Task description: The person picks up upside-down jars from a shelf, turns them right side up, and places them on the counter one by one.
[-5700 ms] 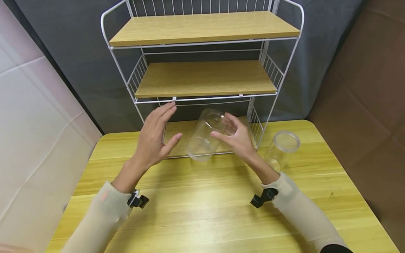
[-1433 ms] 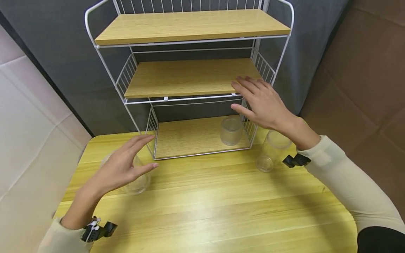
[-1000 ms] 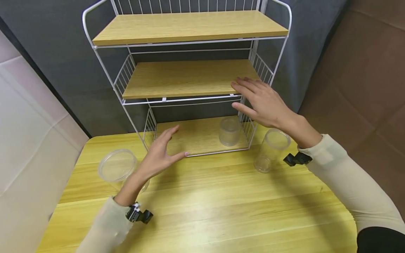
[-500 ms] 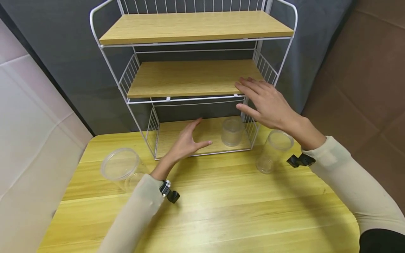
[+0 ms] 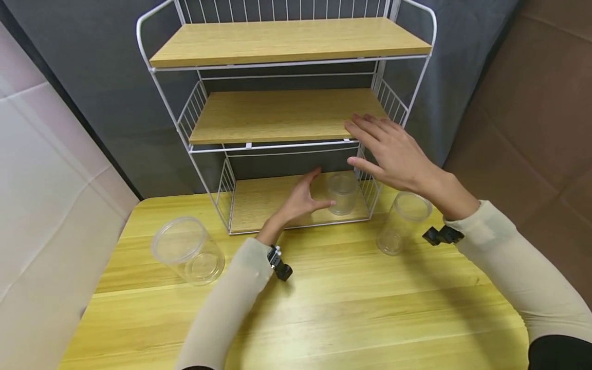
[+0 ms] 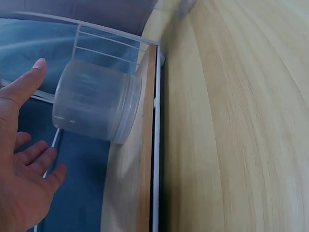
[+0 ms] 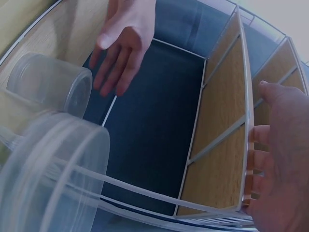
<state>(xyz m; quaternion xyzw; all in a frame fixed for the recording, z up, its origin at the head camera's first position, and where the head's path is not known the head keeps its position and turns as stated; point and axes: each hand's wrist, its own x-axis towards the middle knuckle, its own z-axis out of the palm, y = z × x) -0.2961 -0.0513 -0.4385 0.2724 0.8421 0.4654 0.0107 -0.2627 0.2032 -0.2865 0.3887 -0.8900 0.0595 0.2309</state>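
A small clear jar stands near the right end of the rack's bottom shelf, its banded end down on the board. My left hand reaches in from the left, thumb and fingers spread. In the left wrist view a gap shows between the thumb and the jar. At the front right corner of the middle shelf lies my right hand, its fingers extended over the board and the thumb lower, near the front edge. A taller clear jar stands on the table below that hand.
A wide clear jar stands on the table at the left, beside the left forearm. The white wire rack has side grids and a top shelf. A grey backdrop hangs behind, and a brown panel stands at the right.
The small jar has gone from the right hand onto the bottom shelf. Lately my left hand has moved from the wide jar rightward to the small jar. The right hand has barely moved since.
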